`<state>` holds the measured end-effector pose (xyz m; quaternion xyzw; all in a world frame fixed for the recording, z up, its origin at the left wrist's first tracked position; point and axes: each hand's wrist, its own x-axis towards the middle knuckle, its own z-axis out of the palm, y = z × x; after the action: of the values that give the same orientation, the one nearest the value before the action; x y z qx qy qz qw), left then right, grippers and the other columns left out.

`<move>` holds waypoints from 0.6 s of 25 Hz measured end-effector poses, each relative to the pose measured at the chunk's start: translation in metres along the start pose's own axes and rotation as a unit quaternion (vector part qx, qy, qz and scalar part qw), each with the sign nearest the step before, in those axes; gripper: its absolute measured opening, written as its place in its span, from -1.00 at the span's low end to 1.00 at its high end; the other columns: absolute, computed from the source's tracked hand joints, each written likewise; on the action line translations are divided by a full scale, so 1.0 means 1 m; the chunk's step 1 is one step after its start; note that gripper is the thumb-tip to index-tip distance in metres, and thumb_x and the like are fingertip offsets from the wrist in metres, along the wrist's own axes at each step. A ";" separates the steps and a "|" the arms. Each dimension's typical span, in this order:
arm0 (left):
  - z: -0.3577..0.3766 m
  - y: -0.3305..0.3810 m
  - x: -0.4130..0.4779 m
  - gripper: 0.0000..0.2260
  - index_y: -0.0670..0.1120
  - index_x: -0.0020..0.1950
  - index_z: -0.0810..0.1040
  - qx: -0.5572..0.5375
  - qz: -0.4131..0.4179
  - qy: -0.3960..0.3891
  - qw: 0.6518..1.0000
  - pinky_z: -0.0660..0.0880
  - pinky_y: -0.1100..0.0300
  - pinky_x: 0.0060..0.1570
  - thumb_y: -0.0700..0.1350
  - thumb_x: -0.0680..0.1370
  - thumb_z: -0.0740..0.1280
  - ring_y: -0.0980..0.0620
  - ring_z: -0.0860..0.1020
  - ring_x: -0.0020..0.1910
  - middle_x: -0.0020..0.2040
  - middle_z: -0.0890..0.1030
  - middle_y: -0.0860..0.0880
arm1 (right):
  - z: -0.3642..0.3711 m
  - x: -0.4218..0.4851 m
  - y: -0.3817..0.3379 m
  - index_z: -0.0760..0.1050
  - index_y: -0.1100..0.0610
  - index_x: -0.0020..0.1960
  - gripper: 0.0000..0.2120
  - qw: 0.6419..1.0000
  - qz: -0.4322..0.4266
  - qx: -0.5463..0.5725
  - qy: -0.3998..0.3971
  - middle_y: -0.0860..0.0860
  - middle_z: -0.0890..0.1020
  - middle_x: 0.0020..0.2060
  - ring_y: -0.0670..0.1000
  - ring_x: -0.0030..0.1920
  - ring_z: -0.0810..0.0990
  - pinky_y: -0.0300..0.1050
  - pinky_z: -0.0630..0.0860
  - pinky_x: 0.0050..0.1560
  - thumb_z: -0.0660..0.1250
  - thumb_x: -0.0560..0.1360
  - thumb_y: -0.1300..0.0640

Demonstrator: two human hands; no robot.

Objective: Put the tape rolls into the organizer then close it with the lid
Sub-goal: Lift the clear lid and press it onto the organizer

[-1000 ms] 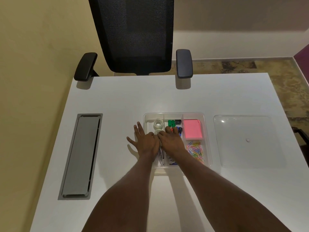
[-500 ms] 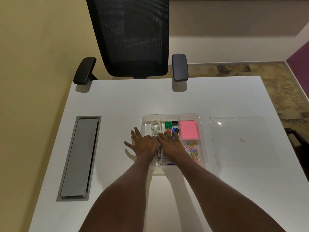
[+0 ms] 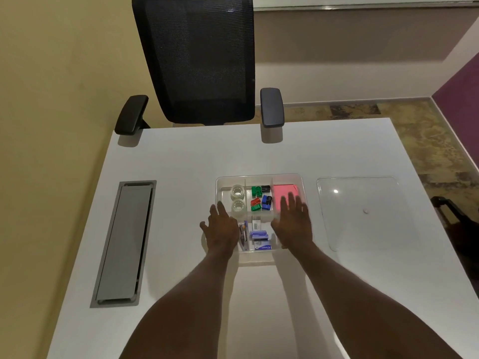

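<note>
A clear plastic organizer (image 3: 259,176) sits mid-table. Two clear tape rolls, one (image 3: 238,191) behind the other (image 3: 238,206), lie in its back-left compartment. Coloured clips (image 3: 261,198), a pink note pad (image 3: 283,193) and staple boxes (image 3: 258,235) fill other compartments. My left hand (image 3: 220,228) rests flat at the organizer's left edge, fingers spread, holding nothing. My right hand (image 3: 294,218) hovers over the right side, blurred, fingers apart and empty, hiding part of the pink pad. The clear lid (image 3: 363,211) lies flat on the table to the right.
A grey cable hatch (image 3: 127,242) is set into the white table (image 3: 181,164) at the left. A black mesh office chair (image 3: 199,60) stands at the far edge. A dark object (image 3: 456,221) sits off the table's right side.
My right hand has moved from the organizer's middle to its right side, uncovering the front tape roll and the clips. My left hand has stayed at the left edge.
</note>
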<state>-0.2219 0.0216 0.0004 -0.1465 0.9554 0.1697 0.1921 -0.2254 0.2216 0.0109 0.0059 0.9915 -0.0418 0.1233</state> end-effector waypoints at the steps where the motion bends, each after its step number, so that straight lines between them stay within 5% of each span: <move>1: -0.001 0.000 -0.001 -0.39 -0.13 0.69 0.01 -0.004 -0.001 -0.002 1.000 0.18 -0.27 0.56 0.03 0.71 0.15 -0.19 0.39 0.55 0.68 0.16 -0.17 | -0.001 -0.002 0.011 -0.01 0.19 0.64 -0.32 1.000 0.018 -0.017 -0.013 0.23 -0.01 0.63 0.26 0.63 -0.04 0.16 -0.04 0.63 0.11 0.65 -0.11; 9: -0.004 0.006 -0.014 -0.37 -0.19 0.68 0.02 -0.019 -0.018 0.007 1.000 0.35 -0.20 0.47 0.02 0.71 0.18 -0.21 0.50 0.44 0.63 0.25 -0.18 | -0.005 -0.014 0.034 0.13 0.18 0.57 -0.30 0.991 0.061 0.100 -0.071 0.22 -0.01 0.63 0.23 0.61 0.12 0.09 0.28 0.53 0.30 0.60 -0.13; 15: 0.000 0.004 -0.020 -0.36 -0.19 0.69 0.01 -0.011 -0.018 0.000 1.000 0.33 -0.21 0.47 0.02 0.70 0.18 -0.20 0.50 0.45 0.64 0.24 -0.18 | -0.004 -0.019 0.036 0.09 0.17 0.60 -0.26 0.990 0.060 0.097 -0.081 0.20 -0.05 0.64 0.23 0.62 0.06 0.10 0.22 0.57 0.30 0.60 -0.15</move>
<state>-0.2054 0.0293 0.0093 -0.1654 0.9507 0.1765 0.1939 -0.2066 0.2579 0.0163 0.0739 0.9674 -0.1307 0.2040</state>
